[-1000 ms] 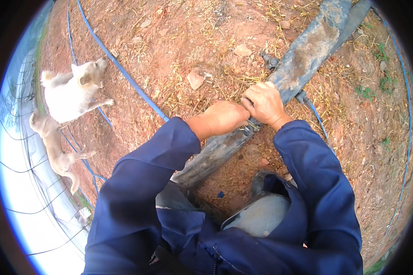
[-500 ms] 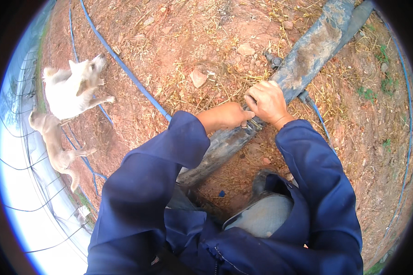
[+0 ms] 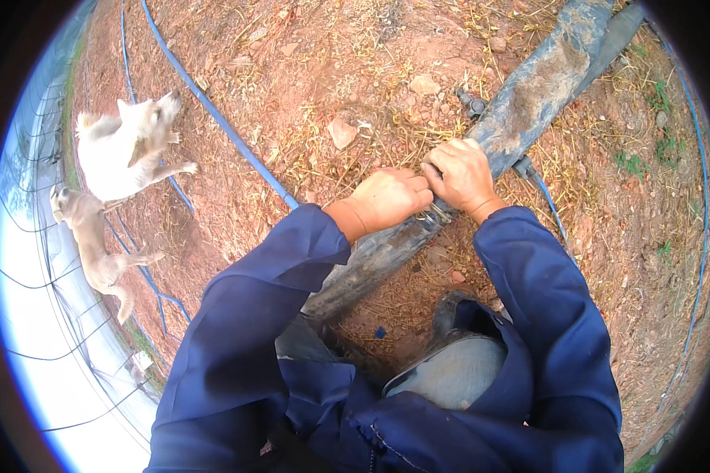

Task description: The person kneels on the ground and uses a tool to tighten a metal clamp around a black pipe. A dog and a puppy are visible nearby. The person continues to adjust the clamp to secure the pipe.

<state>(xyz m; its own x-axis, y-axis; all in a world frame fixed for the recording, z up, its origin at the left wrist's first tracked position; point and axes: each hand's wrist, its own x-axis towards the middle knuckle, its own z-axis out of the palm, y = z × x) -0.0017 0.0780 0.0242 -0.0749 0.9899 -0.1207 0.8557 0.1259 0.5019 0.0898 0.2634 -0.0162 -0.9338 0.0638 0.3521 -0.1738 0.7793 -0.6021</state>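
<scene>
A muddy, dark grey hose [image 3: 541, 91] runs diagonally from the upper right to beneath both my hands and on toward my legs. My left hand [image 3: 393, 195] is closed over it with the knuckles up, and whatever its fingers hold is hidden. Touching it on the right, my right hand [image 3: 459, 175] is closed with its thumb tucked against the fingers. What it grips is out of sight too. Just under the two hands, a small shiny metal piece [image 3: 442, 210] shows on the hose; its kind is too small to tell.
Black fittings [image 3: 472, 102] and a connector [image 3: 522, 166] with a thin blue tube sit beside the hose. A blue pipe [image 3: 221, 114] crosses the straw-strewn red soil. Two dogs, one white [image 3: 126, 150] and one tan [image 3: 95, 244], stand at the left. My boot [image 3: 450, 311] is below.
My left hand has rolled over from a side-on pinch to knuckles up, and its forearm has shifted slightly left and down. My right hand stays in place. The tan dog has turned its head.
</scene>
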